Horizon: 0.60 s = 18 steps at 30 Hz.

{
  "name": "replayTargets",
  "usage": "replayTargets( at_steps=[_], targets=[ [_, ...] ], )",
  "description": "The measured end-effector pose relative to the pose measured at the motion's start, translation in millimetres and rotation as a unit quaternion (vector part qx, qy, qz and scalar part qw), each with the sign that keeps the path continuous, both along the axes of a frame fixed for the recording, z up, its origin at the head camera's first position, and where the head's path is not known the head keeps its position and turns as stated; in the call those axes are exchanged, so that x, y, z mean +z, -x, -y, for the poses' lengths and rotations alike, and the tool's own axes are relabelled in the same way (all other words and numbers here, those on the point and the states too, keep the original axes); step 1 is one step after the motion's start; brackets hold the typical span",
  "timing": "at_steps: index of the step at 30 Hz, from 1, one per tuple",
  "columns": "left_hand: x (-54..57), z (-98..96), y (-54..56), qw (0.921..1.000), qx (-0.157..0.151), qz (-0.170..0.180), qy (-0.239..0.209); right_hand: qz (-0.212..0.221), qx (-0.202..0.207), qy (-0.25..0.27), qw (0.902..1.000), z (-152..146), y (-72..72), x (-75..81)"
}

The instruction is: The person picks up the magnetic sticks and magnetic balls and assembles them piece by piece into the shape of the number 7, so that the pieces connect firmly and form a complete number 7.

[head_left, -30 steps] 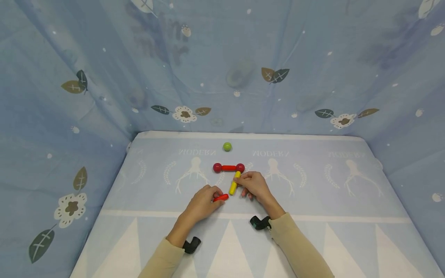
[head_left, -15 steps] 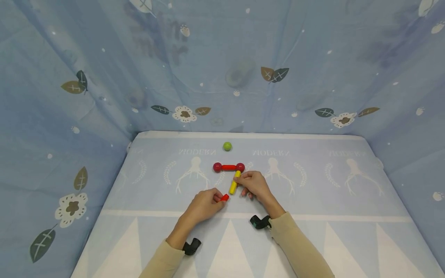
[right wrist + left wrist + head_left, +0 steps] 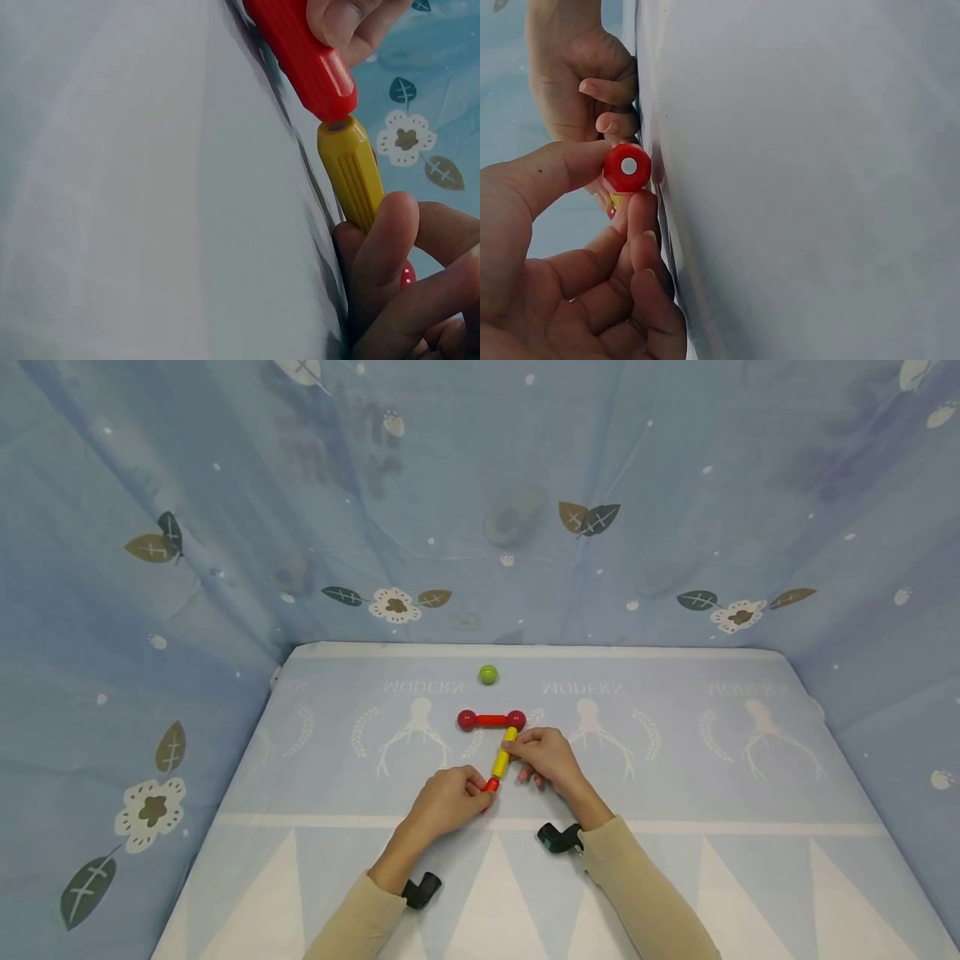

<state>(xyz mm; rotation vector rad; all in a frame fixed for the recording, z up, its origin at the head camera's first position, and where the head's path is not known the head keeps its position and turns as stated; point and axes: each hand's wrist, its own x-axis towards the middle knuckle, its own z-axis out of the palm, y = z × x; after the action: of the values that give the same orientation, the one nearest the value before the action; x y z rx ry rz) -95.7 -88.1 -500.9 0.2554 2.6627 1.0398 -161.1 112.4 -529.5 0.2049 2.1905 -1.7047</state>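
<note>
My left hand [image 3: 447, 802] pinches a short red ridged rod [image 3: 311, 64] between thumb and fingers. In the left wrist view, a pale round disc shows in that rod's near end. My right hand [image 3: 550, 756] pinches a yellow ridged rod [image 3: 351, 169] of similar shape. The red rod's far end sits right at the yellow rod's near end, and the two rods make a slightly bent line. At its far end the yellow rod meets a dark red ball [image 3: 516, 719]. Another red rod [image 3: 492, 721] lies between this ball and a second dark red ball [image 3: 467, 720].
A green ball [image 3: 488, 674] rests behind the red balls, toward the table's back edge. The table [image 3: 675, 760] has a pale printed cover. Blue patterned cloth [image 3: 480, 527] hangs behind it and at both sides. Black wrist devices [image 3: 558, 837] sit near the sleeves.
My left hand has turned the red rod from lying crosswise to pointing away, and brought its end up to the yellow rod. The right hand has stayed in place.
</note>
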Motion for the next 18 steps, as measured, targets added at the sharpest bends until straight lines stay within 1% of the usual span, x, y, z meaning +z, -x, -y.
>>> replayTargets(
  at_steps=[5, 18],
  targets=[
    [0.0, -1.7, 1.1, 1.0000, 0.007, 0.002, -0.001, 0.003, 0.001, 0.003, 1.0000, 0.8, 0.8, -0.2],
    [0.3, -2.9, 0.9, 1.0000, 0.005, 0.002, -0.002, 0.001, 0.001, -0.005, 1.0000, 0.8, 0.9, -0.8]
  ],
)
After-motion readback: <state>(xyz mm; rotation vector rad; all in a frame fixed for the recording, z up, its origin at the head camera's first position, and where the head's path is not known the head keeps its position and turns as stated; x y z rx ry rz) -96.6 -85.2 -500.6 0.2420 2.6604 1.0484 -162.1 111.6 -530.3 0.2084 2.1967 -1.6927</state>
